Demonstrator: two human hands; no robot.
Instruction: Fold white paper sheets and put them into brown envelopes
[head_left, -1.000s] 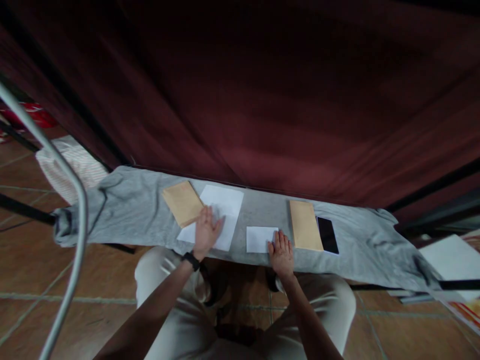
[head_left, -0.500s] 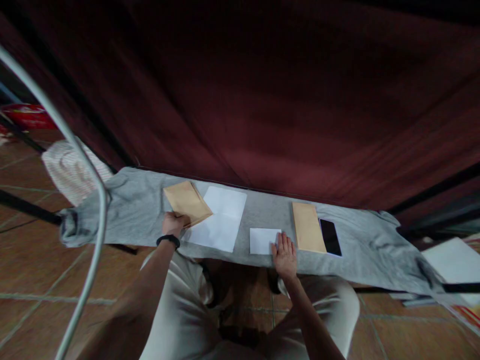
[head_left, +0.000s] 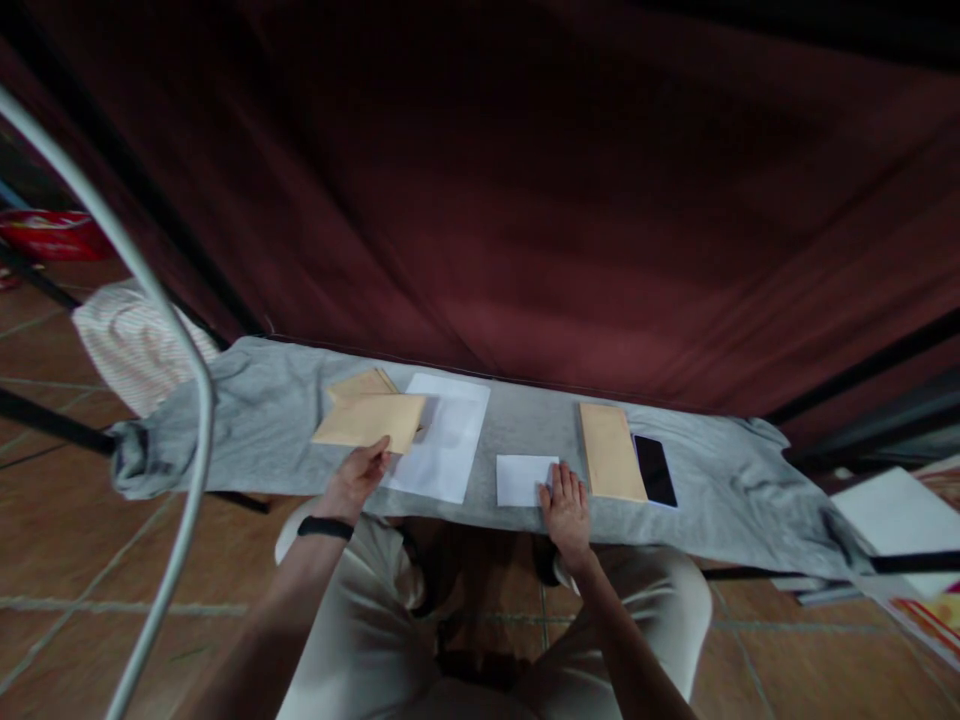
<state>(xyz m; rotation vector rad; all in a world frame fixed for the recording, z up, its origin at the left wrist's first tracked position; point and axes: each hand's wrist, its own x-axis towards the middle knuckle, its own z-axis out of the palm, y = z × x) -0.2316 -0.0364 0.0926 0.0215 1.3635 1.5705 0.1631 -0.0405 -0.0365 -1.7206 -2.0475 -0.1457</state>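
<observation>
Between thumb and fingers, my left hand (head_left: 361, 474) pinches a tan paper envelope (head_left: 369, 420) by its lower right edge, lifted over the rest. Beneath it lie more tan envelopes (head_left: 361, 384), mostly covered, and a large white sheet of paper (head_left: 450, 432). My right hand (head_left: 566, 508) rests flat, fingers stretched out, on the right end of a small folded white paper (head_left: 519, 481). Just right of that hand lies another tan envelope or stack (head_left: 612, 452). A dark-screened phone (head_left: 655, 470) touches its right side.
A grey cloth (head_left: 262, 420) covers the narrow bench under these things. Behind it hangs a dark red curtain (head_left: 525, 250). A pale curved tube (head_left: 201, 420) crosses the left side. Striped fabric (head_left: 142, 340) and a red basket (head_left: 56, 235) are at far left; a white board (head_left: 900, 510) is at right.
My left hand has lifted one envelope off the pile and turned it more level, uncovering others underneath. My right hand stays on the small white paper.
</observation>
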